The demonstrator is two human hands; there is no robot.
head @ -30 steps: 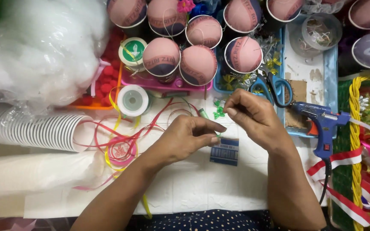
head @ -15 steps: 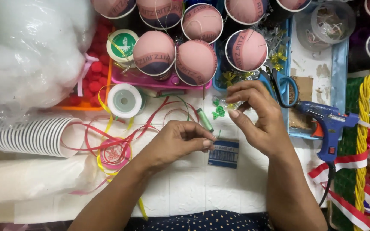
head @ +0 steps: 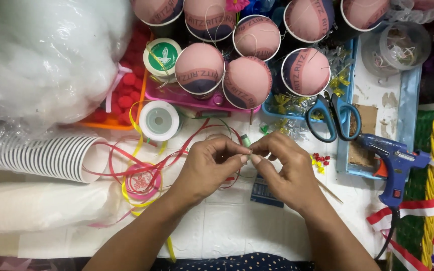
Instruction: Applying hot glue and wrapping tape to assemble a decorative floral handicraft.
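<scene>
Pinching a small green strip [head: 247,145] between fingertips, the left hand [head: 208,168] and right hand [head: 283,168] meet at the centre of the white surface [head: 227,236]; scissors [head: 333,116] lie at two o'clock, red ribbon [head: 141,173] at nine.

The fingertips of the left hand [head: 209,168] and right hand [head: 282,168] hide most of the small green piece [head: 247,144], too small to identify, and the glue gun [head: 395,168] cord leaves the bottom edge.
</scene>
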